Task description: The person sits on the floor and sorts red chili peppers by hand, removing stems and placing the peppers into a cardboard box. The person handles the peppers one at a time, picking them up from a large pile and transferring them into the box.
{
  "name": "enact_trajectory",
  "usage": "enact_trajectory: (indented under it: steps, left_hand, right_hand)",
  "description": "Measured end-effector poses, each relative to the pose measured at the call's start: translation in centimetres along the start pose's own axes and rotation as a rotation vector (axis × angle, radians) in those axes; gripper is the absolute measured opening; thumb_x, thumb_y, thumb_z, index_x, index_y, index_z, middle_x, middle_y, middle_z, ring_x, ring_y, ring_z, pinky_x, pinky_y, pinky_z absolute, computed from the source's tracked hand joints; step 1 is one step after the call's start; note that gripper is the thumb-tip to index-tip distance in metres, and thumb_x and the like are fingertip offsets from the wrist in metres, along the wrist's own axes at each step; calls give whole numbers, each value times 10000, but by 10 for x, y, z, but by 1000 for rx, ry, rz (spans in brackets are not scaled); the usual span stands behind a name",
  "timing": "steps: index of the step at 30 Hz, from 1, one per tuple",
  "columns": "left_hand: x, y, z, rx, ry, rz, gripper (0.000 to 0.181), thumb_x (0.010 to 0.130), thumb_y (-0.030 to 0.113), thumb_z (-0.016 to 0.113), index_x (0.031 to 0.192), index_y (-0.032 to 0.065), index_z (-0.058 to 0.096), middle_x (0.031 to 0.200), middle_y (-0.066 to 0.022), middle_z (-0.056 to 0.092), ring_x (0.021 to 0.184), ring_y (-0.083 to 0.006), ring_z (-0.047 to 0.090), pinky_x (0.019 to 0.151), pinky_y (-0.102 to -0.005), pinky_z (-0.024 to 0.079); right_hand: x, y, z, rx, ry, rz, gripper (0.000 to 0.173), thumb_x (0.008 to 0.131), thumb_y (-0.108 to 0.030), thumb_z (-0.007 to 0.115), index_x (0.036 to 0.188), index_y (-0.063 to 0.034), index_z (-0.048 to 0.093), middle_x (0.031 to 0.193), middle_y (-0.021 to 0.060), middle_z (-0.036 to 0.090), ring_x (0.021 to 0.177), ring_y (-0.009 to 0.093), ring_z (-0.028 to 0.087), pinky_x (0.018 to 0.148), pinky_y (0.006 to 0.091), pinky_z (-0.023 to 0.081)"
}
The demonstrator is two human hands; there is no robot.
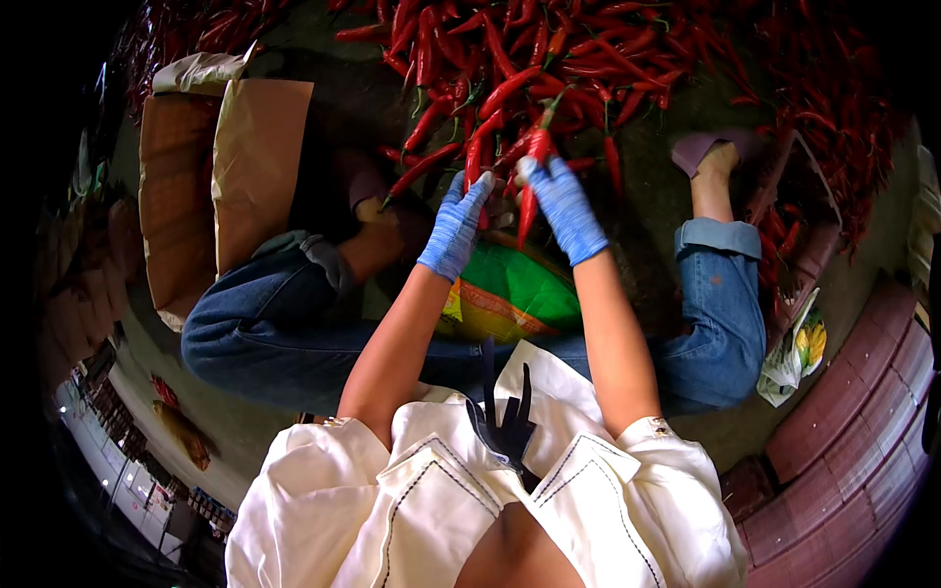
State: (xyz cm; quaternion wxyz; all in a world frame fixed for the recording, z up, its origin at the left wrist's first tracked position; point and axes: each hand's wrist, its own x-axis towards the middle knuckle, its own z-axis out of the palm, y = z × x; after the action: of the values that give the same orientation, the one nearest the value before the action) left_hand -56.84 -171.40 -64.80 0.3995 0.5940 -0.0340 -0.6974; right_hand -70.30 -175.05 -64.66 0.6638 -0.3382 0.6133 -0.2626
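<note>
Blue-and-white knit gloves cover both hands. My left hand (461, 217) is closed around a long red chili pepper (474, 163) that points away from me. Beside it, my right hand (562, 206) grips red chilies (540, 143), one with its green stem up and another with its tip hanging below the fingers. Just beyond both hands spreads a large heap of red chilies (507, 59) on the floor, several with green stems. Under my wrists lies a green and yellow printed sack (522, 283). The fingertips of both hands are partly hidden.
An open cardboard box (257, 162) stands by my left knee. Right of my right leg is a plastic crate (812, 257) with chilies inside, and a white printed bag (790, 360) beside it. Stacked reddish crates (845, 448) line the right side. More chilies (831, 147) lie at far right.
</note>
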Motion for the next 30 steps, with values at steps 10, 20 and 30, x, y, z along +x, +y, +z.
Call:
enact_trajectory:
  steps: [10,20,30]
  left_hand:
    - [-4,-17,46,-362,-349,-72,381,884,355,555,1173,111,515,1117,-92,578,982,-230,558,842,-447,474]
    - [71,52,9,1027,240,880,450,800,305,658,1126,42,493,968,-163,570,827,-317,597,753,-391,480]
    - [114,89,45,1150,0,593,372,794,323,689,1033,46,617,879,-37,640,798,-180,603,719,-319,477]
  right_hand:
    - [-29,-8,-56,-460,-106,-382,386,879,-376,540,1094,-56,522,930,213,599,876,368,589,737,407,466]
    - [-92,-68,-301,-1082,746,-252,361,887,-275,543,1199,-93,536,1126,138,602,977,303,591,850,376,458]
    - [65,29,-120,-1346,349,-186,443,783,-334,607,1143,-90,524,1109,159,540,1014,344,531,863,444,445]
